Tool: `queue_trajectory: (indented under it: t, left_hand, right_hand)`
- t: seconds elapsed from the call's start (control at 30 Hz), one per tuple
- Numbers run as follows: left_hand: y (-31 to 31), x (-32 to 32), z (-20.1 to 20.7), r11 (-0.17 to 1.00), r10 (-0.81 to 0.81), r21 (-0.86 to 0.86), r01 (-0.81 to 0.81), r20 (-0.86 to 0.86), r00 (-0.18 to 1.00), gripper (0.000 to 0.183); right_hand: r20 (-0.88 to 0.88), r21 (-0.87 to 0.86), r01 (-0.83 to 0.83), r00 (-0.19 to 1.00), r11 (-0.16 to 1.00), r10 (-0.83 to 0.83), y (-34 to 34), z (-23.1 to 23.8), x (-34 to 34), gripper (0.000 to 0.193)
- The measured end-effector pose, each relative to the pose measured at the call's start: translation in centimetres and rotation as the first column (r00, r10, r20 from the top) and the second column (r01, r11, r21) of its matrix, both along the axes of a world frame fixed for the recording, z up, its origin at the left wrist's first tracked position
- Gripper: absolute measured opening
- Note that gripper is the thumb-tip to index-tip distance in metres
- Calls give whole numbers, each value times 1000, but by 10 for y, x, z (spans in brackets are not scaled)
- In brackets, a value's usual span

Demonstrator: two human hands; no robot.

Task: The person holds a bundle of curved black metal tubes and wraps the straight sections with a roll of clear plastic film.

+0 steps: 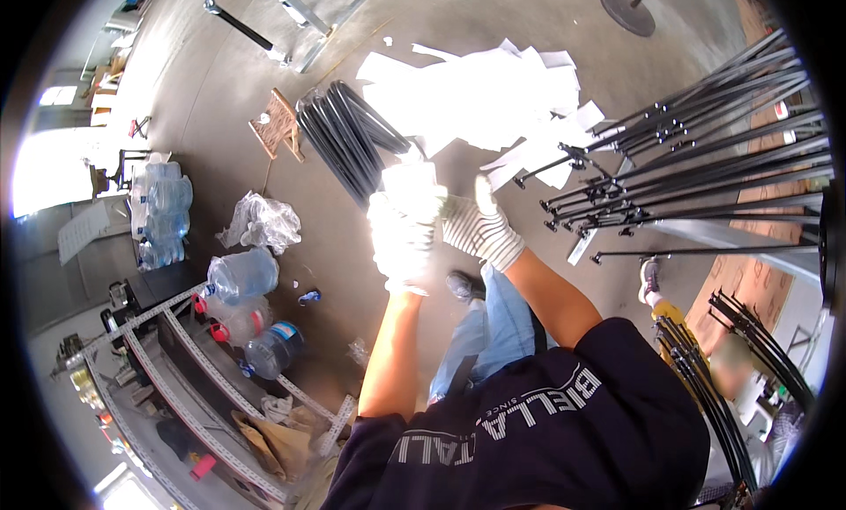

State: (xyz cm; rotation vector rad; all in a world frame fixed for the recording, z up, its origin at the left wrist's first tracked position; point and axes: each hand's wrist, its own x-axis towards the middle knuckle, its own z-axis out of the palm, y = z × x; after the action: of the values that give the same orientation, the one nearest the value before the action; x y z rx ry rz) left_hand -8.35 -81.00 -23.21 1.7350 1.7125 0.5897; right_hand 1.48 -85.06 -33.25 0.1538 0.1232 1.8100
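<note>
Both hands wear white gloves with grey stripes. My left hand [403, 237] is washed out by glare; its fingers seem closed around a bright white thing [411, 175], too overexposed to name. To its right, my right hand [480, 231] has its thumb raised and apart, with its fingers pointing toward the left hand. A small dull greenish patch shows between the hands; I cannot tell what it is. Just beyond the left hand, a bundle of bent black tubes [339, 144] lies on the floor. White sheets [476, 96] spread out behind the hands.
Long black rods [696, 162] rest in rows on a rack at right. Large water bottles [242, 277] lie by a metal shelf frame [189, 369] at left, near crumpled clear plastic [263, 221]. A small wooden stool [278, 127] stands beside the tubes. Another person's leg [652, 285] shows at right.
</note>
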Motion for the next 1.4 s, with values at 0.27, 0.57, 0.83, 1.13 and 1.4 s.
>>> queue_trajectory:
  t: [0.27,0.57,0.83,1.13,1.4]
  left_hand:
    - [28,-77,-45,848,21,-409,337,662,750,50]
    - [58,-64,-89,862,388,-503,59,730,563,38]
    - [86,-83,-70,889,-456,-278,365,-444,771,79]
    - [110,-144,-73,983,78,-179,-29,270,960,49]
    - [94,-130,-99,623,639,-772,129,597,486,53]
  right_hand:
    - [317,-639,-61,887,767,335,49,11,9,43]
    - [482,-711,-195,565,676,669,87,-65,-1,41]
    - [363,-190,-480,776,856,516,110,-136,-57,21]
    - [228,-362,-470,793,805,565,104,-82,-81,24]
    - [416,-492,-259,769,831,486,103,-85,-39,28]
